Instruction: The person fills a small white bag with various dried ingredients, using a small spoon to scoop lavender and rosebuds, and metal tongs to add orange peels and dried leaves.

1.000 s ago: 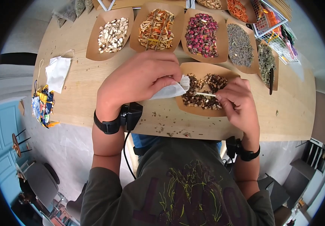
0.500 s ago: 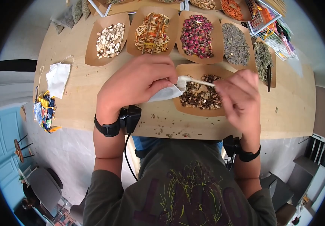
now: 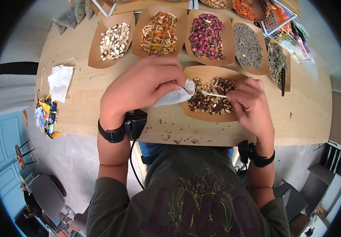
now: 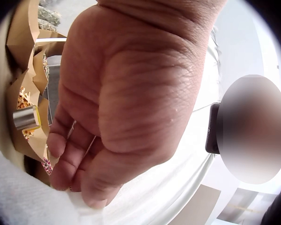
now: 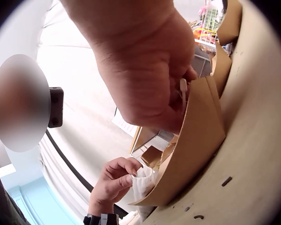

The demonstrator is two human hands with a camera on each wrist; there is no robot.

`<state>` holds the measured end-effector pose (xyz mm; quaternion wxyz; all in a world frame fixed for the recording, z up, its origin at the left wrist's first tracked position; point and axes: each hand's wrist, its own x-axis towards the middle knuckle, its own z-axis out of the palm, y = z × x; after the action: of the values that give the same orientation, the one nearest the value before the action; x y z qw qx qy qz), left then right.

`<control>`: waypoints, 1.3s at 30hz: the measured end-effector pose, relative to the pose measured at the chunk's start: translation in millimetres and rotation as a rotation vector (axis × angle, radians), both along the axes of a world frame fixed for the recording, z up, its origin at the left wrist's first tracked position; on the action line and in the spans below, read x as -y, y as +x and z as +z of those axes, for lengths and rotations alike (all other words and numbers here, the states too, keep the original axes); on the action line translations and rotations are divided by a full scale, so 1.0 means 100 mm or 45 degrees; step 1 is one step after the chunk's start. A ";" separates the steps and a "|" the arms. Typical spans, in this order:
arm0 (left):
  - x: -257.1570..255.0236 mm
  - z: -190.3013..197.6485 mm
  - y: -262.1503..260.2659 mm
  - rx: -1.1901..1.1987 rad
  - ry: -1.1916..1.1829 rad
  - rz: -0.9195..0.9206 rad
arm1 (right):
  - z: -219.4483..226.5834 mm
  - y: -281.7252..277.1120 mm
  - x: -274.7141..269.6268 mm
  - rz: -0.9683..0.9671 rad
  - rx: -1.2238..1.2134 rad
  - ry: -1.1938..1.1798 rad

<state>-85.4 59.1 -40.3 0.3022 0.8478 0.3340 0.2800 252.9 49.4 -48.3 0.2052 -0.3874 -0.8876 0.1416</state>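
1. Pouch [image 3: 172, 98], white and thin-walled, is held at the left end of a brown paper tray [image 3: 206, 116] on the table [image 3: 84, 103], as seen from the head. Its edge is pinched by the fingers of the left hand [image 3: 145, 81]; a slim pale spoon [image 3: 217, 94] is gripped by those of the right hand [image 3: 250, 99], its tip just beside the pouch's mouth. The pouch is judged light, soft and floppy, best taken by its rim; the spoon, light and fairly stiff, by its handle end. The dark dried mix [image 3: 212, 106] is judged loose and easily spilled.

2. From the left wrist, the underside of the left hand is shown, with curled fingers and thumb brought together, as is hidden from above. A blurred white surface, probably the pouch, fills the lower left; metal tongs [image 4: 25, 118] are seen end-on. The spoon is not shown.

3. From the right wrist, the spoon's handle end is revealed between the fingers. The pouch's crumpled mouth is shown side-on, while the mix is hidden by the tray's wall.
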 end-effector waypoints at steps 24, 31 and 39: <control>0.02 0.01 -0.01 -0.002 0.008 0.013 | 0.20 -0.02 0.01 -0.044 -0.218 -0.114; 0.01 0.01 -0.02 0.003 0.021 -0.001 | 0.34 -0.26 0.00 -0.008 -0.151 0.293; 0.02 0.00 0.00 0.001 0.013 0.006 | 0.01 -0.22 -0.02 0.017 -0.180 0.097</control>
<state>-85.8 57.2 -40.0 0.2974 0.8484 0.3345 0.2828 230.9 51.5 -47.2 0.2810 -0.3625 -0.8781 0.1362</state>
